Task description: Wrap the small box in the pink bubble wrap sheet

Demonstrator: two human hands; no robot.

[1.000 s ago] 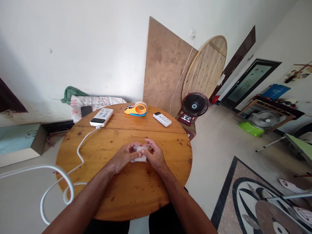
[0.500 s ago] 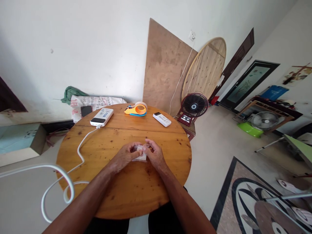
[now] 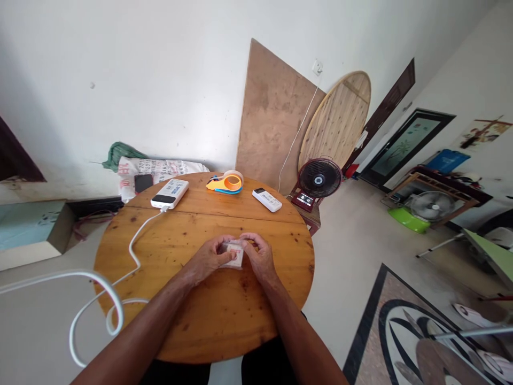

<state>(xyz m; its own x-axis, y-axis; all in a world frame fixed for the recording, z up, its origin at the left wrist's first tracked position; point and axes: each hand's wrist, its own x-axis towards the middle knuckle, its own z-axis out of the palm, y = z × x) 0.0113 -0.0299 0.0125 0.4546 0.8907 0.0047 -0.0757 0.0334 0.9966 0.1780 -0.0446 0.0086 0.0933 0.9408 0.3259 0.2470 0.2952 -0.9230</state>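
Observation:
Above the round wooden table (image 3: pixel 216 321), my two hands meet on a small clear plastic packet (image 3: pixel 237 258) that has a white face with red print. My left hand (image 3: pixel 212 254) grips its left side, the thumb lying across the front. With thumb and fingers pinched together, my right hand (image 3: pixel 258 255) holds the packet's upper right edge. The fingers behind the packet are hidden, and its exact contents cannot be made out.
Toward the far edge are a white power bank (image 3: pixel 170 193) with a white cable (image 3: pixel 134 240), an orange tape dispenser (image 3: pixel 226 183) and a smaller white power bank (image 3: pixel 267 200). A dark red fan (image 3: pixel 319 179) stands beyond, at the right.
My right hand has shifted slightly right and its fingers have bent in, so more of the packet's printed face shows. The left hand keeps its grip. The camera view has tilted a little.

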